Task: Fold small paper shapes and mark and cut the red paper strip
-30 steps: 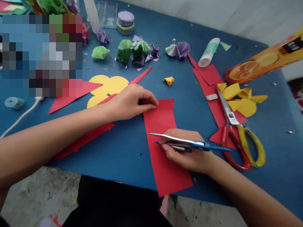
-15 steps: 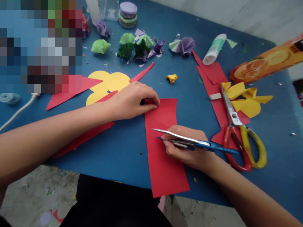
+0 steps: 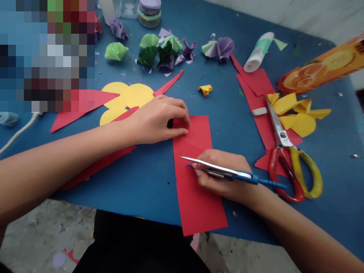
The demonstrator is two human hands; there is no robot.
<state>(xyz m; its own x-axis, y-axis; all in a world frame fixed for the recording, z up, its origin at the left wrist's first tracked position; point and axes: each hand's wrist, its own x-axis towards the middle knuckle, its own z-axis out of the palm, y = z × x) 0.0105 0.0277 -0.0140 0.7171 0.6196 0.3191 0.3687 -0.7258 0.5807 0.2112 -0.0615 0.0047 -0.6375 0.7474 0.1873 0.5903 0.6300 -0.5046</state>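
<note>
A red paper strip (image 3: 196, 204) lies lengthwise before me, its near end jutting over the table's front edge. On its far left corner rests my left hand (image 3: 159, 119), fingers curled, fingertips and thumb pressed to the paper. My right hand (image 3: 224, 174) is closed around a drawing compass (image 3: 241, 174) with a silver leg and a blue leg. The compass is tilted nearly flat, its two tips pointing left over the middle of the strip; whether they touch the paper I cannot tell. Red-and-yellow-handled scissors (image 3: 283, 142) lie right of that hand, partly on red scraps.
Yellow paper circles (image 3: 139, 95) and a red piece (image 3: 85, 108) lie left. Folded green and purple paper (image 3: 167, 51) sits at the back. A glue stick (image 3: 259, 53), an eraser (image 3: 259, 111), yellow pieces (image 3: 304, 123) and an orange package (image 3: 321, 68) are on the right.
The view has shifted slightly. The compass tips have edged a little left over the strip; the left hand stays on its corner.
</note>
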